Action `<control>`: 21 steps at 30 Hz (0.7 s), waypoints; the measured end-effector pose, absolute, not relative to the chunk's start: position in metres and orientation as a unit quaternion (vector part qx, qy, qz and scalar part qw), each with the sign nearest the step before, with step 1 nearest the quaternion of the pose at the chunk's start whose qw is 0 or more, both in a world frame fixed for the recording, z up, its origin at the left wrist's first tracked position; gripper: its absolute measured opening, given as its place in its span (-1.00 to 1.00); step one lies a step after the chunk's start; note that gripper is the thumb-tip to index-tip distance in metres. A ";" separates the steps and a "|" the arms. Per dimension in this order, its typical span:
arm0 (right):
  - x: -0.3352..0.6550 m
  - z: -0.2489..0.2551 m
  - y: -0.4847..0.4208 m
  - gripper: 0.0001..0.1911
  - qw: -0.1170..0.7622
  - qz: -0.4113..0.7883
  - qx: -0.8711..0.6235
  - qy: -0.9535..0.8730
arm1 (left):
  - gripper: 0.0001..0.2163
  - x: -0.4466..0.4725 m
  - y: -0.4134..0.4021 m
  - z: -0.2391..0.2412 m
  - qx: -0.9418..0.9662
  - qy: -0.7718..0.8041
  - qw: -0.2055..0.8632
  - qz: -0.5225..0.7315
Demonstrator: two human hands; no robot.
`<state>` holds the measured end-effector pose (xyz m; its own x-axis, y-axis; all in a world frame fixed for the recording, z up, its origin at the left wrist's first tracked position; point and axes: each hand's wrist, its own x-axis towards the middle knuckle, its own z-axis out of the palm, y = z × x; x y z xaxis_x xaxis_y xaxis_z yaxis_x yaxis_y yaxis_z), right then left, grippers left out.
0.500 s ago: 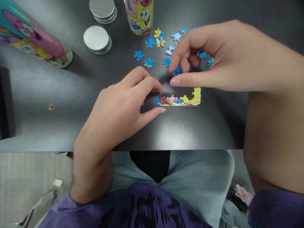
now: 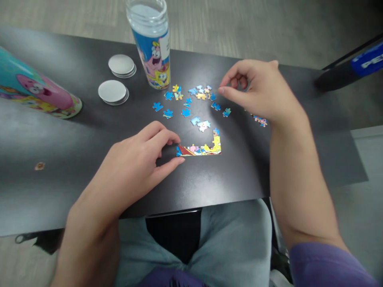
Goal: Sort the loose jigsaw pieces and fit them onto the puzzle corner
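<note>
Head view, left hand loosely curled beside joined puzzle strip, right hand fingers pinched, held piece indiscernible.

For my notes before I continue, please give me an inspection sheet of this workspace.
Surface: dark table, one small speck at left.
Job's things: joined puzzle strip; loose pieces behind it.
Clutter: open upright tube; lying tube; two stacks of round lids.
Grips: left hand touches the strip's left end; right hand over the loose pieces, fingers curled, hold not clear.
Cables: nothing seen.
Surroundings: pale floor; dark and blue object at far right.
</note>
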<state>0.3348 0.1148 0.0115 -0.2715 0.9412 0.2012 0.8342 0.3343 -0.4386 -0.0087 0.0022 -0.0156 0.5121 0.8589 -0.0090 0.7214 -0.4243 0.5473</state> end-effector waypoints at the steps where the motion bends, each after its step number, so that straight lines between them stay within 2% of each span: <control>1: 0.337 0.013 0.115 -0.95 0.197 0.112 -0.576 -0.786 | -0.75 -0.009 0.002 -0.016 0.830 0.476 0.255 0.140; 9: 0.355 0.017 0.120 -0.88 0.107 0.165 -0.569 -0.799 | -0.70 -0.009 0.004 -0.019 0.823 0.475 0.279 0.136; 12: 0.361 0.014 0.123 -0.88 0.111 0.225 -0.536 -0.806 | -0.71 -0.009 0.005 -0.019 0.821 0.476 0.282 0.139; 16: 0.356 0.012 0.121 -0.72 0.131 0.305 -0.458 -0.825 | -0.70 -0.009 0.005 -0.018 0.818 0.478 0.290 0.137; 21: 0.337 0.008 0.117 -0.72 0.113 0.339 -0.415 -0.837 | -0.69 -0.007 0.004 -0.018 0.818 0.477 0.291 0.133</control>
